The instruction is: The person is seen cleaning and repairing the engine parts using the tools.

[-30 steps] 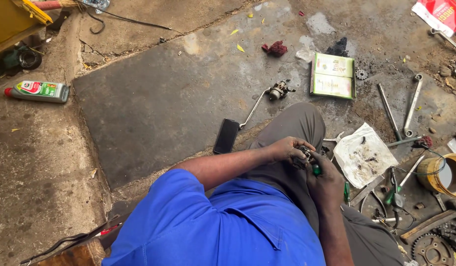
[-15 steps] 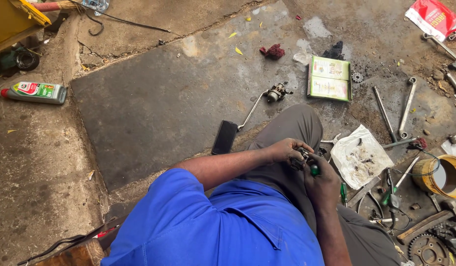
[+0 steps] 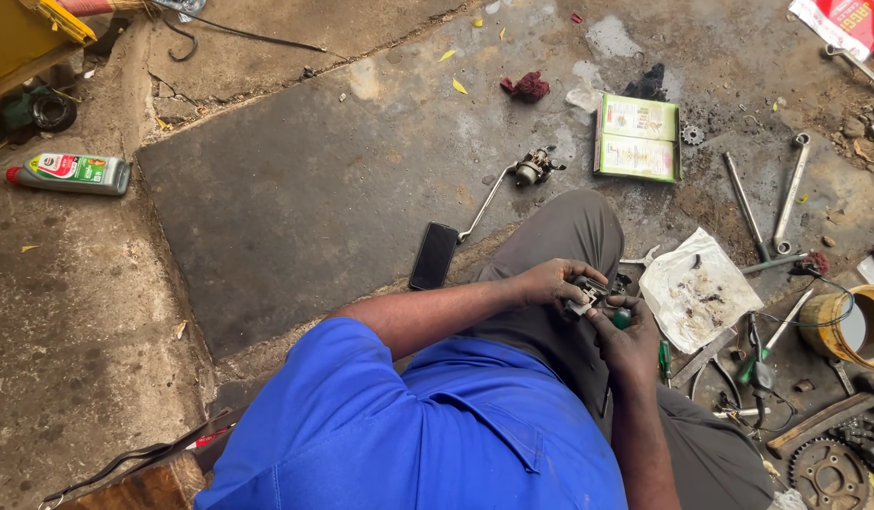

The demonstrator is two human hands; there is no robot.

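I look down over a blue shirt and grey trousers at both hands, held together above my lap. My left hand (image 3: 548,281) is closed around a small dark metal part (image 3: 591,290). My right hand (image 3: 629,342) grips a green-handled screwdriver (image 3: 620,316), its tip set against that part. Just right of the hands a white plastic sheet (image 3: 699,291) lies on the ground with small dark pieces on it.
A black phone (image 3: 433,255) lies on the dark concrete slab (image 3: 305,198). Beyond it are a lever with a small mechanism (image 3: 524,173), a green and white box (image 3: 638,137) and several wrenches (image 3: 770,203). A yellow tin (image 3: 855,326), a sprocket (image 3: 821,470) and a green bottle (image 3: 73,174) also lie about.
The view has drifted slightly. Both hands stay together on the small part with little visible movement.
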